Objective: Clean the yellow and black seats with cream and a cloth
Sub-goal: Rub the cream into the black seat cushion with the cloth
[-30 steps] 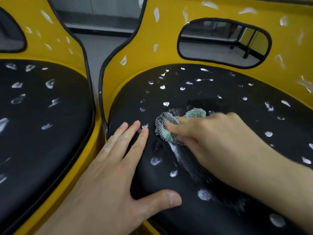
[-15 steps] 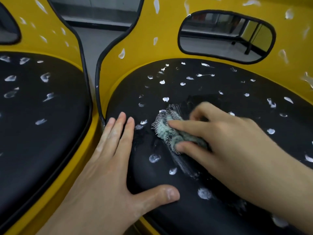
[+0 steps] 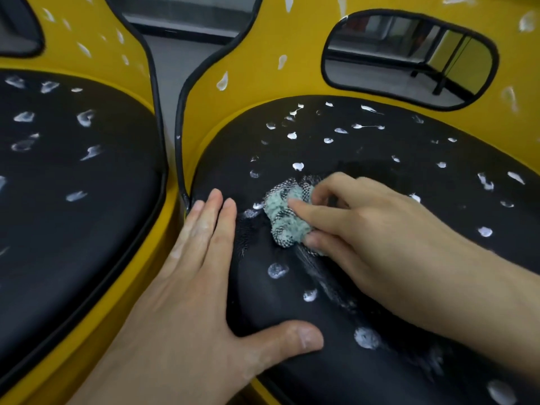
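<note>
2 seats stand side by side, each a black cushion in a yellow shell with black piping. The right hand [image 3: 380, 238] grasps a bunched cloth [image 3: 287, 217], pale green with a black-and-white weave, its fingers curled round it and pressing it onto the right seat [image 3: 380, 153] near the cushion's left side. The left hand [image 3: 190, 302] lies flat and released on the same cushion's left edge, fingers straight and together, thumb spread toward the front; it holds nothing. Its fingertips sit just beside the cloth, not touching it.

White cream dabs [image 3: 366, 338] dot the right cushion all round the cloth, and more dabs streak the yellow backrest [image 3: 263, 39] above. A thin greyish smear [image 3: 321, 276] runs down the cushion just below the cloth. The left seat [image 3: 73, 229] carries its own scattered dabs on cushion and shell. An oval cutout [image 3: 409, 59] with a black rim opens in the right backrest, showing grey floor behind. A narrow gap between the 2 seats shows the same floor.
</note>
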{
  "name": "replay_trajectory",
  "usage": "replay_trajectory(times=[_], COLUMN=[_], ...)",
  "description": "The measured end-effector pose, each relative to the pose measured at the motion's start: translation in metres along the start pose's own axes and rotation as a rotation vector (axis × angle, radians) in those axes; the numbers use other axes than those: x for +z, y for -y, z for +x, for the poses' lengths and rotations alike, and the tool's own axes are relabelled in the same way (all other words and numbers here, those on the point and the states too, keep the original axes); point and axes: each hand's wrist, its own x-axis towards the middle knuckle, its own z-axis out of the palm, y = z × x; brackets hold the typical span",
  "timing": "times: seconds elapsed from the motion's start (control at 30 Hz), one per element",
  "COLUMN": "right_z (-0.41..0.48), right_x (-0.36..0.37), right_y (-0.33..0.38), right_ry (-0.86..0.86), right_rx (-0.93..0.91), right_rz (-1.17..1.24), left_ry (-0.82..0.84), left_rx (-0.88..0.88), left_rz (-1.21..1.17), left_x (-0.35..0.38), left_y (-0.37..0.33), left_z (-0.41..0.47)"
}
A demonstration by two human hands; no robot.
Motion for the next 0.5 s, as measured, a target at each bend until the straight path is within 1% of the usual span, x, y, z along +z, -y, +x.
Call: replay_trajectory(times=[0.13, 0.23, 0.3, 0.37, 0.43, 0.5], right_z=[-0.032, -0.060, -0.067, -0.067, -0.067, -0.059], right_x=[-0.012, -0.008, -0.001, 0.002, 0.006, 0.005], right_y=[0.007, 0.010, 0.012, 0.017, 0.019, 0.016], right_ry=[0.039, -0.098, -0.137, -0.098, 0.029, 0.076], right_rx=[0.041, 0.051, 0.042, 0.063, 0.076, 0.048], right_rz=[0.101, 0.046, 0.029, 0.072, 0.145, 0.181], left_ry=[0.002, -0.001, -0.014, -0.029, -0.041, -0.038], left_rx=[0.016, 0.042, 0.057, 0.067, 0.071, 0.072], left_rz=[-0.037, -0.064, -0.083, -0.084, -0.087, -0.089], left_x=[0.001, 0.003, 0.004, 0.004, 0.005, 0.005], left_y=[0.003, 0.005, 0.007, 0.008, 0.009, 0.009], left_z=[0.000, -0.001, 0.000, 0.000, 0.000, -0.001])
